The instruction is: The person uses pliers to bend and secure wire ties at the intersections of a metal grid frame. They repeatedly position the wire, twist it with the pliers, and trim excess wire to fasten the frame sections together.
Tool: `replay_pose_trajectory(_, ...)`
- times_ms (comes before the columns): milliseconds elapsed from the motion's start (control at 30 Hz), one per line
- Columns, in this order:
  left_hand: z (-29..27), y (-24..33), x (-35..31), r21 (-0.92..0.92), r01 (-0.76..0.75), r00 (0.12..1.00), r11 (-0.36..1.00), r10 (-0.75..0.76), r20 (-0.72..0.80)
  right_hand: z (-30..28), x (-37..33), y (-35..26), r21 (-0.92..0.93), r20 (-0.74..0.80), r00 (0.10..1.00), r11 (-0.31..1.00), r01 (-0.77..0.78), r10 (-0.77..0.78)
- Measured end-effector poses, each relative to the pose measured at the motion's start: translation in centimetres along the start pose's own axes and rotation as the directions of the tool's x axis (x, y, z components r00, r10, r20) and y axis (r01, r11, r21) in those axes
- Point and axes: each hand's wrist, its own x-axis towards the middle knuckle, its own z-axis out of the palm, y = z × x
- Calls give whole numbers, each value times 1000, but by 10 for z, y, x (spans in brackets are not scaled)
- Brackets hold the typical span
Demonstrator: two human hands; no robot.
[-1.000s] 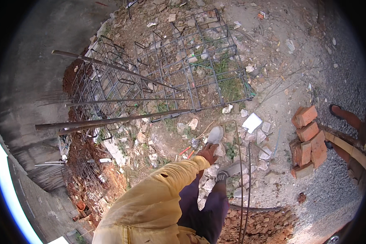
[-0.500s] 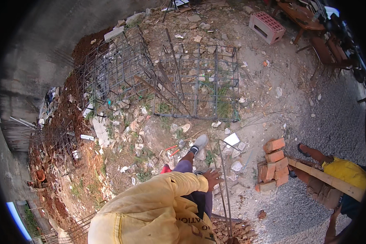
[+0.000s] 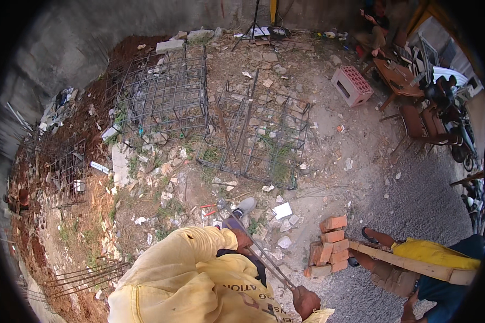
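Observation:
Two thin steel rods (image 3: 272, 267), side by side, slant across in front of my body. At their lower end my right hand (image 3: 306, 301) is closed around them. My left hand (image 3: 243, 239), coming out of a yellow sleeve, is curled against the rods nearer their upper end; its fingers are partly hidden. The upper ends of the rods reach close to my grey shoe (image 3: 246, 205). Beyond lie wired steel bar cages, one boxy cage (image 3: 164, 102) on the left and a flatter one (image 3: 258, 134) beside it.
A stack of orange bricks (image 3: 328, 247) stands at right, beside a person in yellow (image 3: 436, 252) with a wooden plank (image 3: 409, 257). Farther off are a pink hollow block (image 3: 352, 86), a wooden table (image 3: 396, 78) and chairs (image 3: 415, 126). Rubble and grey gravel (image 3: 415, 183) cover the ground.
My left hand was spread against the rods and is now curled at them. My right hand has risen into view. The rods have tipped from near upright to a slant, tops leftward.

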Motion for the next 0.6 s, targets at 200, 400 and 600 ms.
replay_pose_trajectory(200, -28, -2, -36, -99, 256, 949, 962, -269, -165, -25, 58, -13, -39, -191, 947, 966, 255, -258)
replay_pose_trajectory(400, 0, -23, -17, 8, 258, 872, 966, -230, -431, -61, 94, -7, -120, -258, 906, 942, 315, -336)
replay_pose_trajectory(600, 28, -89, 9, -177, 107, 891, 978, -173, -419, -125, 133, -32, -62, -240, 894, 925, 375, -378)
